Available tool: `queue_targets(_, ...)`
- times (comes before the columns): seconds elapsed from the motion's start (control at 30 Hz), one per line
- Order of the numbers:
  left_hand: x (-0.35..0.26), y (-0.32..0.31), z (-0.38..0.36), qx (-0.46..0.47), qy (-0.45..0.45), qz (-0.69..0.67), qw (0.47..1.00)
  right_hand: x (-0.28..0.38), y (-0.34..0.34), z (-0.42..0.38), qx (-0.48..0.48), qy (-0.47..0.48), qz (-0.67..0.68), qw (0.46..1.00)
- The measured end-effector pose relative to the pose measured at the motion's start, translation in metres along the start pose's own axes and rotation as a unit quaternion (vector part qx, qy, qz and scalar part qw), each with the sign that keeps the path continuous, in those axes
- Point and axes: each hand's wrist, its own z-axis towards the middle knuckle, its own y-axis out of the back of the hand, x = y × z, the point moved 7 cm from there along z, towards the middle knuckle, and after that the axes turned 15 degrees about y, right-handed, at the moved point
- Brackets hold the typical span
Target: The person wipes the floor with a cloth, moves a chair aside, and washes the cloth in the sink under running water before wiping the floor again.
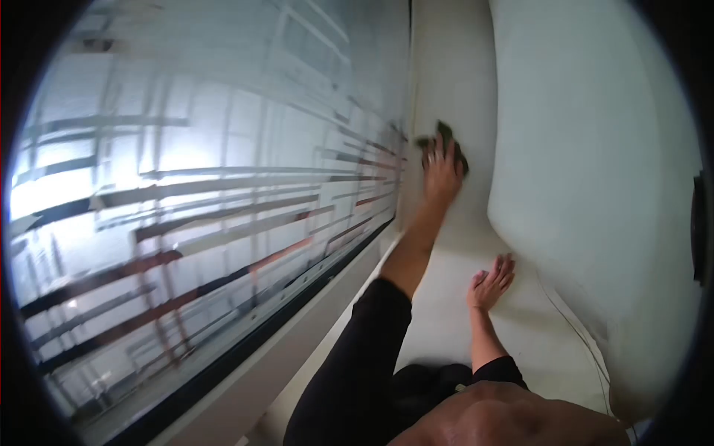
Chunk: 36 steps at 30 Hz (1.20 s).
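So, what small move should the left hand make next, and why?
Probably slide the dark crumpled cloth a little along the narrow pale wall strip: the left hand partly covers it, seemingly against that surface, and more strip extends beyond.

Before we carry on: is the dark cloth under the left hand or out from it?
Under: the dark cloth sticks out past the left hand's fingers.

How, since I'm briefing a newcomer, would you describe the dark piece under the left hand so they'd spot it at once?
Start at the large striped panel on the left, then move right to the pale strip beside it. There, the dark, cloth-like piece shows around the left hand, its colour setting it apart from the pale surface.
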Motion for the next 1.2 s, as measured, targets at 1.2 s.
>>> queue_targets(1.2,0.162,0.099,-0.601,-0.177,0.624,0.018,0.761,-0.004,-0.013,-0.013,-0.038,0.03,-0.098,0.994)
